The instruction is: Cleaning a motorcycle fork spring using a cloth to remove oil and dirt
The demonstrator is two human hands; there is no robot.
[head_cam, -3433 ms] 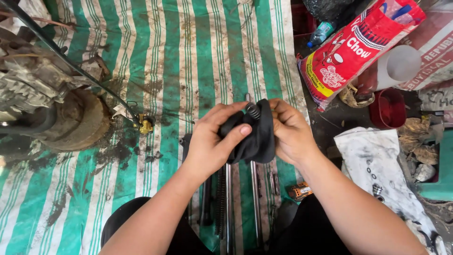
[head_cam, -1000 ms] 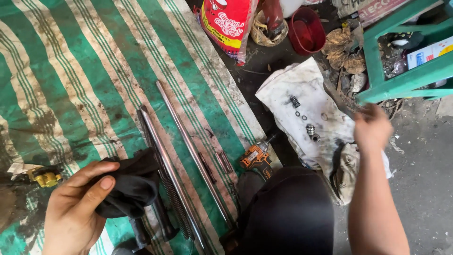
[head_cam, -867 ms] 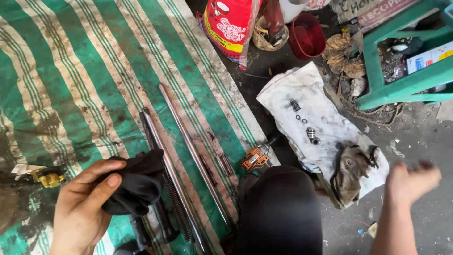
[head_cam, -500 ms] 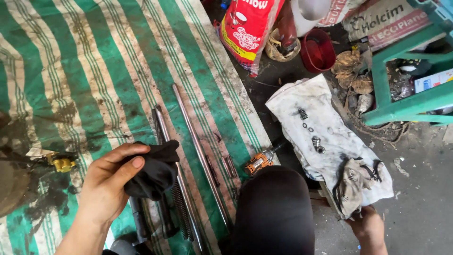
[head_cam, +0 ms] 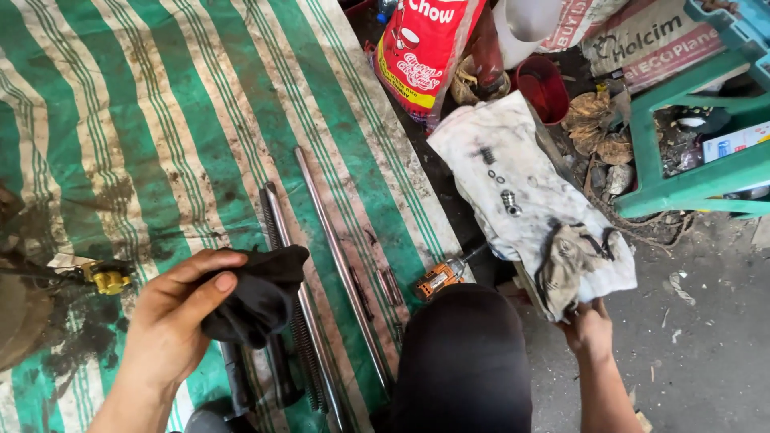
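My left hand [head_cam: 172, 325] grips a crumpled black cloth [head_cam: 255, 295] low over the green-and-white striped tarp [head_cam: 184, 120]. Just under the cloth lie a long coil spring [head_cam: 298, 329] and two thin metal tubes [head_cam: 341, 269], side by side on the tarp. My right hand [head_cam: 589, 327] is at the lower right, its fingers closed on the near edge of a dirty white rag [head_cam: 521, 192] spread on the ground. Several small metal parts, a short spring and washers [head_cam: 499, 180], rest on that rag, along with a greasy brown rag [head_cam: 571, 256]. My dark-clad knee [head_cam: 464, 361] sits between the two hands.
An orange-handled tool [head_cam: 439, 277] lies beside my knee. A yellow fitting [head_cam: 108, 278] and an oily stain mark the tarp's left edge. At the back stand a red bag [head_cam: 421, 52], a red bowl [head_cam: 541, 84] and a white container. A green plastic stool [head_cam: 694, 152] stands at right.
My right hand let go of the black cloth, swung out right, then dropped to the near edge of the white rag. My left hand kept the cloth. The view shifted right.
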